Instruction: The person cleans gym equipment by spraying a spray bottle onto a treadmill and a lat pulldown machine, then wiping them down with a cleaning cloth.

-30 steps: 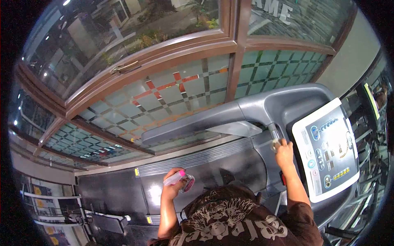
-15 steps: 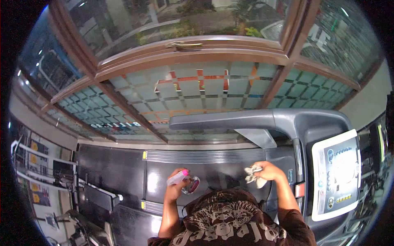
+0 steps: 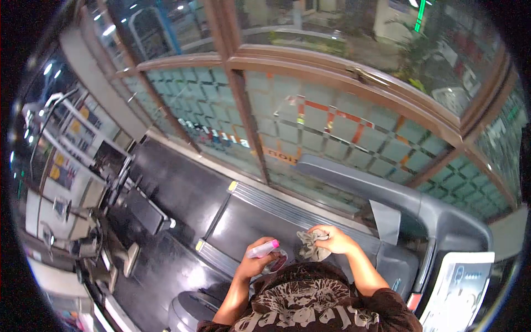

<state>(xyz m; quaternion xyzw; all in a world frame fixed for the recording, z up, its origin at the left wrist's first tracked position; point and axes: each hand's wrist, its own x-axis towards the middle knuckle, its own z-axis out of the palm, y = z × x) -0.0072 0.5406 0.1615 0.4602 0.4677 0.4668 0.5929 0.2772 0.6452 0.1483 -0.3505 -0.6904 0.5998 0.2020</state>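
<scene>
My left hand (image 3: 255,264) is closed around a clear spray bottle with a whitish, pink-tipped spray head (image 3: 263,249). The bottle's lower part is partly hidden by my fingers. In my right hand (image 3: 335,241) is a crumpled pale grey cloth (image 3: 313,247), pinched so that it hangs in loose folds. Both hands are in front of my chest, above the dark belt of a treadmill (image 3: 243,222), with the cloth to the right of the bottle.
The treadmill's grey handrail (image 3: 354,176) runs along the window side to its white console (image 3: 460,290) at lower right. Brown-framed windows (image 3: 343,116) with a frosted grid pattern stand ahead. Gym equipment (image 3: 146,210) is on the left, beside the black floor (image 3: 177,177).
My view has turned left, so the windows and treadmill appear tilted and more gym equipment shows. My right hand with the cloth has come closer to the bottle in my left.
</scene>
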